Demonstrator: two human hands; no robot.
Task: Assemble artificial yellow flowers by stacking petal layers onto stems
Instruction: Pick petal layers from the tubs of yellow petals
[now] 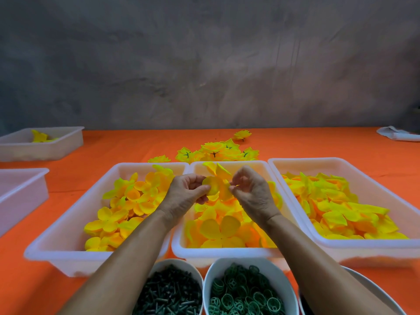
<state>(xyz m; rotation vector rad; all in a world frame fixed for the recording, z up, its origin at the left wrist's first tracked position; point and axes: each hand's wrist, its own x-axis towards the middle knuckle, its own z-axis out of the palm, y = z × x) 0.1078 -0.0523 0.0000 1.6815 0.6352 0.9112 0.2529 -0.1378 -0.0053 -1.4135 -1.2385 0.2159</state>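
Observation:
Above the middle white tray (223, 251), my left hand (186, 192) and my right hand (251, 192) hold a yellow petal stack (217, 181) between them. The left pinches its rounded petals, the right pinches the layer's right edge. Any stem inside the stack is hidden by petals and fingers. The middle tray holds large round yellow petals (219, 228). Smaller yellow petal layers (127, 205) fill the left tray (68, 255). Pointed yellow petals (336, 205) fill the right tray (386, 246). Finished yellow flowers (218, 152) lie on the orange table behind the trays.
A white bowl of dark green stems (169, 292) and a white bowl of green rings (246, 292) sit at the near edge under my forearms. Two more white trays (41, 151) (20, 192) stand at the left. A white cloth (397, 134) lies far right. A grey wall closes off the back.

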